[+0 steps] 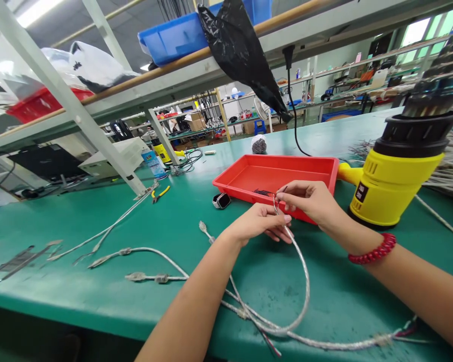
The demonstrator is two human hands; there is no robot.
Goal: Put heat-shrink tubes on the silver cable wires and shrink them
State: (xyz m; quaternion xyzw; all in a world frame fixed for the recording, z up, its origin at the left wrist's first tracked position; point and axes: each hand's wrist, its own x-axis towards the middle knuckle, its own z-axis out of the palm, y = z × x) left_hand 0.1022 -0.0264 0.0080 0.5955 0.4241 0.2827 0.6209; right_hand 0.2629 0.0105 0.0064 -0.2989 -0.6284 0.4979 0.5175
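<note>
My left hand pinches the stripped end of a silvery-white cable near the front edge of a red tray. At the thin wires of that end, the fingertips of my right hand are closed; a small dark piece shows there, too fine to make out. From my hands the cable loops down over the green table and meets other cables with clear connectors. Small dark pieces lie in the tray.
A yellow heat gun stands to the right of the tray. A smartwatch and yellow-handled pliers lie to the left. Above, a black plastic bag hangs from the shelf. Grey cables pile up at the far right.
</note>
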